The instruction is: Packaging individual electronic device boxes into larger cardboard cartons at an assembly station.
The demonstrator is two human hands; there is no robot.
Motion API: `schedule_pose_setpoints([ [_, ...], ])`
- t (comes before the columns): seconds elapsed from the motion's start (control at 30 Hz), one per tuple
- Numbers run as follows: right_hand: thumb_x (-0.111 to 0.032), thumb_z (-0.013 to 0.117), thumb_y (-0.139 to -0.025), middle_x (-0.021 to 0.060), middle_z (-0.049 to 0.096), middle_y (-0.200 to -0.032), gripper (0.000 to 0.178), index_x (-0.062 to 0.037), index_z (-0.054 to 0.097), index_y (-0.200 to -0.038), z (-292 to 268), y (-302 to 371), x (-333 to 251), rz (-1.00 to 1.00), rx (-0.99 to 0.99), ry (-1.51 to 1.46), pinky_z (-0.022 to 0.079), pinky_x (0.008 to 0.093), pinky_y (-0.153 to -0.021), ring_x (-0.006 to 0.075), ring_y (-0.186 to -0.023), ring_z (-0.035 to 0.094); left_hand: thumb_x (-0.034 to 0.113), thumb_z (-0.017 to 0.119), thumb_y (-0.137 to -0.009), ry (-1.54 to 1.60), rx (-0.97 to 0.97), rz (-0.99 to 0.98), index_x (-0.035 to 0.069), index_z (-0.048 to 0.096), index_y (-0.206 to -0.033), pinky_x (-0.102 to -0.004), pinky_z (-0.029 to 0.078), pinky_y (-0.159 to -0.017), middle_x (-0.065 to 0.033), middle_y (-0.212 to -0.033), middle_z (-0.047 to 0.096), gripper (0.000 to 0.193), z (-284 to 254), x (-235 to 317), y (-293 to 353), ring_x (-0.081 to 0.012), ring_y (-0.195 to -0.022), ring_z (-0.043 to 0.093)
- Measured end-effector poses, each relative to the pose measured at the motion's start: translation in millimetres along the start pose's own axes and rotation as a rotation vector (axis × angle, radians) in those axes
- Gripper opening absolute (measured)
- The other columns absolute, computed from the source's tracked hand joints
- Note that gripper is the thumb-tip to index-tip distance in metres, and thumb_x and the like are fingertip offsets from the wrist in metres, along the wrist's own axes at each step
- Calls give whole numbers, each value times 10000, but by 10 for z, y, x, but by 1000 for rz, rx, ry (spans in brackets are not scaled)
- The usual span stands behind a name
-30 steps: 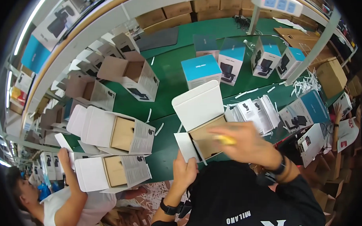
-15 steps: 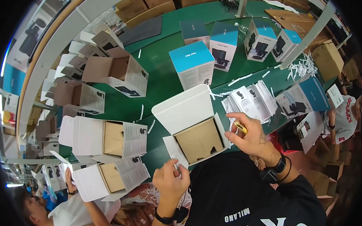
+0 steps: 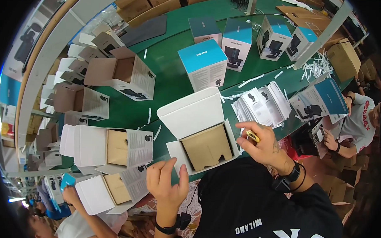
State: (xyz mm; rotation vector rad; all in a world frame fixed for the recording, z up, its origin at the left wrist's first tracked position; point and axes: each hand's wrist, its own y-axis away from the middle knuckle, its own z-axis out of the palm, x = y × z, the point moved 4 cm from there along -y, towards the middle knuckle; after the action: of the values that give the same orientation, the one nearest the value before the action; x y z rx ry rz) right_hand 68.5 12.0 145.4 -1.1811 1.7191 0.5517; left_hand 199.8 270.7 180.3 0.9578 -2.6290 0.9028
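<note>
An open white carton (image 3: 193, 108) stands right in front of me, its lid folded back and a brown cardboard insert (image 3: 208, 147) inside. At its right wall is my right hand (image 3: 263, 142), curled around a small gold-coloured tool (image 3: 253, 136) whose exact kind I cannot make out. My left hand (image 3: 167, 183) hovers off the carton's left side flap, fingers spread and holding nothing. Left of it, two more open cartons with brown inserts lie side by side: one carton (image 3: 89, 147) farther off and another carton (image 3: 93, 195) nearer.
Beyond the carton, a stack of printed leaflets (image 3: 262, 105) lies on the green table (image 3: 171, 68). Closed blue-topped boxes (image 3: 203, 56) stand farther back. Open boxes (image 3: 129, 77) line the left. Paper strips (image 3: 318, 69) are scattered about. Co-workers sit at left (image 3: 86, 224) and right (image 3: 360, 125).
My left hand has drawn away to the left from the carton's flap, and its fingers have spread. My right hand stays by the carton's right wall, still holding the gold-coloured tool.
</note>
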Motion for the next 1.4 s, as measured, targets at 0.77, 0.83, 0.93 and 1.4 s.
schedule_pose_setpoints([
  [0.77,-233,587,-1004,189,670,-738,244,-13,615,-1106,19,-270,380,108,-459,194,515,434,-621,368,-666,682,449,810,-800,-107,-359,250,11,510,-1473,-578,343,-1149,-274,-1577,416,857,1103,396,211,-437,-1448,425],
  [0.83,-233,597,-1004,181,680,-754,234,-15,639,-1078,-7,-295,375,129,-481,208,517,428,-619,359,-664,684,448,811,-796,-114,-372,249,14,516,-1471,-580,342,-1148,-271,-1577,417,854,1108,397,209,-433,-1450,424],
  [0.93,-233,577,-1008,201,666,-739,242,-9,626,-1083,36,-375,374,303,-576,98,516,444,-619,379,-688,680,448,806,-801,-126,-381,252,19,518,-1472,-585,340,-1148,-270,-1577,417,847,1103,386,201,-433,-1455,417],
  [1.4,-339,600,-1018,179,620,-646,384,-9,636,-826,187,-475,262,-98,-430,540,493,465,-584,398,-568,587,469,775,-831,-122,-378,240,29,525,-1471,-595,330,-1152,-265,-1587,403,815,1119,396,222,-438,-1471,392],
])
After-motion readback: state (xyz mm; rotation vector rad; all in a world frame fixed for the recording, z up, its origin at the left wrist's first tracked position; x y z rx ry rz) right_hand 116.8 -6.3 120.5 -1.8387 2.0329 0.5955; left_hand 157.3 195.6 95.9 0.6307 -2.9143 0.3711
